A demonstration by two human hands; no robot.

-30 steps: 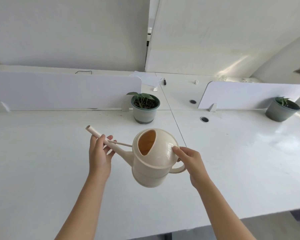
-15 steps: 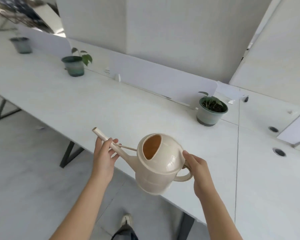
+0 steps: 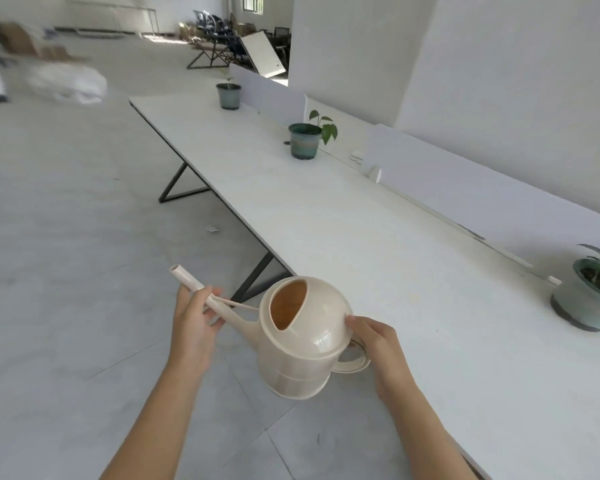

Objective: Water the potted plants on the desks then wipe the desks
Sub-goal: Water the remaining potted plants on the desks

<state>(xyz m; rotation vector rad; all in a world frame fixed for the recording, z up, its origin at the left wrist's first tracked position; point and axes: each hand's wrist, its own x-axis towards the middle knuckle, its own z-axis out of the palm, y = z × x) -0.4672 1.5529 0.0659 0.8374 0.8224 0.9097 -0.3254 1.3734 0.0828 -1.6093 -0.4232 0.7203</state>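
Right now the cream watering can (image 3: 302,344) is held in the air just off the near edge of the surface (image 3: 361,237), partly over the floor (image 3: 66,237), body roughly upright and spout (image 3: 196,287) angled up to the left; left hand (image 3: 192,329) has its fingers wrapped around the spout, right hand (image 3: 378,348) has fingers hooked through the handle (image 3: 355,362) with the thumb pressed on the dome; both are grasping the can, neither is free; water level inside cannot be told through the fill opening. Three plants sit along the far edge by the divider (image 3: 465,188): nearest pot (image 3: 589,303) at the right, middle pot (image 3: 303,143) further along, far pot (image 3: 228,95) close to the far left corner; all are well apart from the can; no pouring yet, so watering looks barely started and wiping undone. Risks, as judgement: tipping the can while walking could slosh water out of the big opening onto the floor; the thin spout may flex under the grip and throw the aim off; pouring from too high or too fast could overshoot a pot's rim and flood the surface, or knock the small leaves.
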